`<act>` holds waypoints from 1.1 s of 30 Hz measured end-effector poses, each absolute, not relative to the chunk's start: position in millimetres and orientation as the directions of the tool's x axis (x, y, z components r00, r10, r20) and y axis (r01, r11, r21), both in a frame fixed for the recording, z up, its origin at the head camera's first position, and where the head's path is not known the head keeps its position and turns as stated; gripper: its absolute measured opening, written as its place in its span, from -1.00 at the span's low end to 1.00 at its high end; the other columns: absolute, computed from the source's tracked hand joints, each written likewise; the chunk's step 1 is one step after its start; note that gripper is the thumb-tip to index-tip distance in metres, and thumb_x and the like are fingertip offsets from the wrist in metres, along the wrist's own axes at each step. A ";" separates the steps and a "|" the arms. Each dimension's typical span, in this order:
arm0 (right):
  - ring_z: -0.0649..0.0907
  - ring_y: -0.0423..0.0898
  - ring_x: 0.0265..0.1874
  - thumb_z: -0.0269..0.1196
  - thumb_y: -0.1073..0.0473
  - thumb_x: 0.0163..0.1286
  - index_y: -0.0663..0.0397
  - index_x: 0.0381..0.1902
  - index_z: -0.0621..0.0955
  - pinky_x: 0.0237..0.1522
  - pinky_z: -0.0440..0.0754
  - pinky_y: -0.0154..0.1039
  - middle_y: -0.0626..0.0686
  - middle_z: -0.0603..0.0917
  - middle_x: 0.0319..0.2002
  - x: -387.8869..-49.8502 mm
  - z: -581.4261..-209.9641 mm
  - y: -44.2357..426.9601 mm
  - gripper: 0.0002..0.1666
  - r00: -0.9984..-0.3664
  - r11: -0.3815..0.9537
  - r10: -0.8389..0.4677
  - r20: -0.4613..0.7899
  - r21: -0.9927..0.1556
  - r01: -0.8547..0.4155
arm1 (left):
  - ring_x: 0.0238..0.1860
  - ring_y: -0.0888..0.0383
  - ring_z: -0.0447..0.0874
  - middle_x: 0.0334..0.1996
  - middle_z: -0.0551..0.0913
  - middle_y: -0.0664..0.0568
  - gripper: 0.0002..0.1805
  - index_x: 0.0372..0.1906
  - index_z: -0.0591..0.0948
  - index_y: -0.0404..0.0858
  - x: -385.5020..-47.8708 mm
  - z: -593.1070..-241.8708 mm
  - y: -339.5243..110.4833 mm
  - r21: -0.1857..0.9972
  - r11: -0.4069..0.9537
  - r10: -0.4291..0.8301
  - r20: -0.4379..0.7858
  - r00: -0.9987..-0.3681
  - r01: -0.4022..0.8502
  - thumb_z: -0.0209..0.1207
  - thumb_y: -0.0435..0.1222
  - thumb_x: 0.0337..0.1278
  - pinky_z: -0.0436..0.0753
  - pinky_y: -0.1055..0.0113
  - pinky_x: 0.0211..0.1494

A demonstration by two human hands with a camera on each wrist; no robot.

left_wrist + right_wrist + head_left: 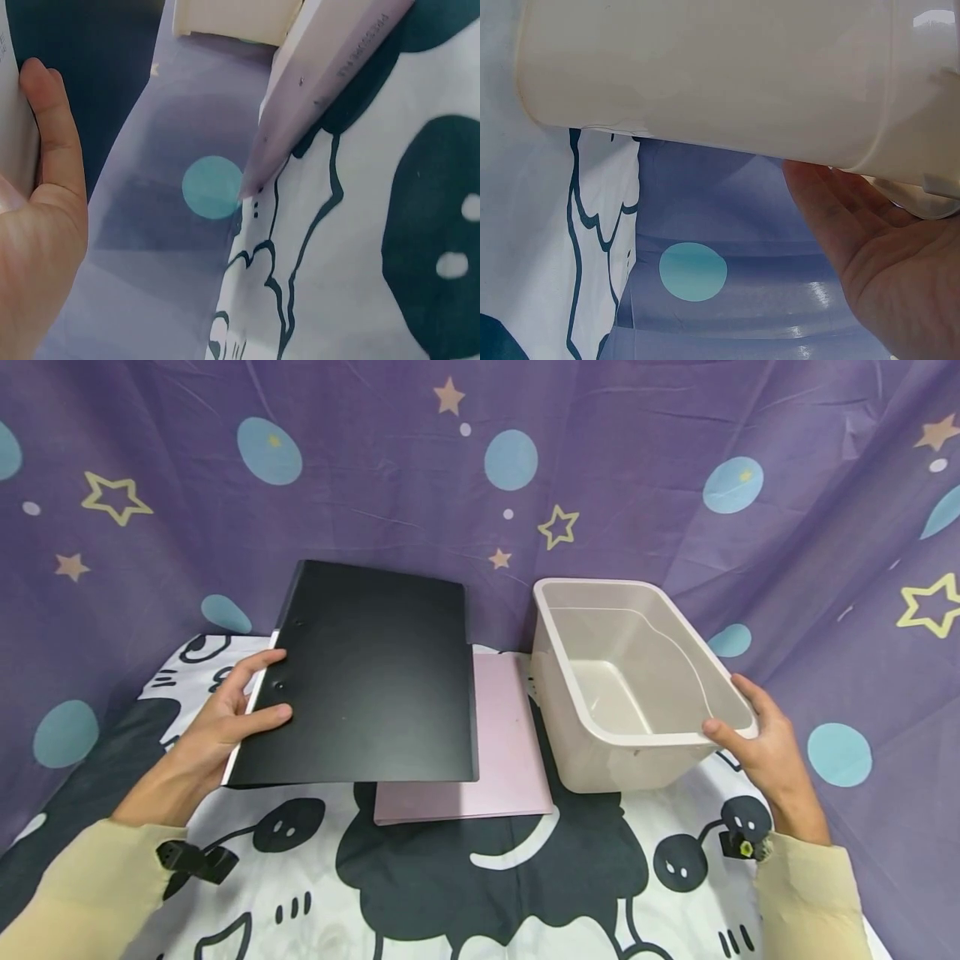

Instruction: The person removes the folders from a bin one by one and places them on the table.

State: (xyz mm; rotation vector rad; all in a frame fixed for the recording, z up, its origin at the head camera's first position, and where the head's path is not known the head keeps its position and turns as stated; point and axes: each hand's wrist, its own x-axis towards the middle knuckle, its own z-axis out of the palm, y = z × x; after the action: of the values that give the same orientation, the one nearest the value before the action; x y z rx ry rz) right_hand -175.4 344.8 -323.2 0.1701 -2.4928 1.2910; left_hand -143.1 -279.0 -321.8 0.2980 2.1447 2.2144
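My left hand (228, 718) grips a black file folder (367, 685) along its pale spine, with the thumb on the cover. The folder is raised and partly covers a pink file folder (510, 735) lying on the cloth. In the left wrist view, my hand (56, 202) bends round the folder's white spine (19, 127), and the pink folder (330, 82) shows small print. On the right, my right hand (765, 752) holds the rim of a beige plastic bin (600, 768), which is tilted. From the right wrist, fingers (817, 199) lie under the bin's edge (705, 75).
A black-and-white cartoon-print cloth (525, 885) covers the surface under everything. Behind and at both sides hangs a purple curtain (390, 468) with stars and blue dots. Inside the bin only its bare walls and floor are visible.
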 end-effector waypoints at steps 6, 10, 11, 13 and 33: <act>0.47 -0.28 -0.07 0.32 0.21 0.21 0.08 0.46 0.17 -0.17 0.39 -0.59 0.22 0.41 0.15 -175.3 -323.7 344.7 -0.09 -0.940 0.573 0.043 0.337 -0.779 -0.254 | -0.34 0.11 0.73 0.07 0.53 0.20 -0.24 0.44 0.14 0.11 -143.2 -325.5 -289.2 0.991 -0.104 0.203 0.103 -0.974 0.083 0.06 -0.53 0.26 0.69 0.17 -0.40; 0.47 -0.29 -0.07 0.31 0.23 0.22 0.11 0.47 0.16 -0.17 0.39 -0.60 0.23 0.40 0.15 -175.6 -324.1 344.9 -0.08 -0.942 0.568 0.038 0.334 -0.783 -0.255 | -0.33 0.06 0.74 0.06 0.57 0.19 -0.23 0.44 0.10 0.12 -143.6 -328.3 -296.9 0.989 -0.133 0.226 0.098 -0.969 0.069 0.02 -0.55 0.28 0.69 0.14 -0.41; 0.47 -0.28 -0.07 0.31 0.23 0.22 0.11 0.47 0.15 -0.18 0.40 -0.59 0.22 0.40 0.16 -175.4 -324.0 344.6 -0.08 -0.942 0.569 0.039 0.332 -0.783 -0.252 | -0.36 -0.01 0.75 -0.04 0.65 0.10 -0.22 0.44 0.09 0.12 -143.7 -329.0 -299.1 0.986 -0.158 0.238 0.090 -0.967 0.053 0.00 -0.56 0.29 0.68 0.11 -0.42; 0.47 -0.29 -0.07 0.32 0.23 0.22 0.09 0.47 0.15 -0.18 0.40 -0.59 0.21 0.40 0.16 -175.3 -323.7 344.3 -0.08 -0.944 0.570 0.043 0.327 -0.784 -0.246 | -0.37 -0.03 0.75 -0.10 0.69 0.05 -0.23 0.44 0.08 0.12 -143.7 -330.6 -303.6 0.985 -0.166 0.246 0.090 -0.965 0.050 -0.01 -0.57 0.29 0.68 0.10 -0.42; 0.47 -0.29 -0.08 0.32 0.24 0.21 0.14 0.46 0.16 -0.18 0.39 -0.60 0.23 0.40 0.15 -176.5 -324.7 344.6 -0.08 -0.939 0.573 0.040 0.343 -0.778 -0.260 | -0.50 0.13 0.66 0.33 -0.04 0.03 -0.23 0.43 0.18 0.12 -141.8 -349.9 -326.3 0.988 0.126 0.141 0.074 -0.987 0.092 0.10 -0.52 0.24 0.64 0.23 -0.53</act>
State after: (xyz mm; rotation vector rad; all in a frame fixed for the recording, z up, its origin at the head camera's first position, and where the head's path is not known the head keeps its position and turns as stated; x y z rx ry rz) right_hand -176.5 344.6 -324.7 0.1799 -2.4853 1.3060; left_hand -141.8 -326.3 -349.9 0.2411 2.3283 2.0386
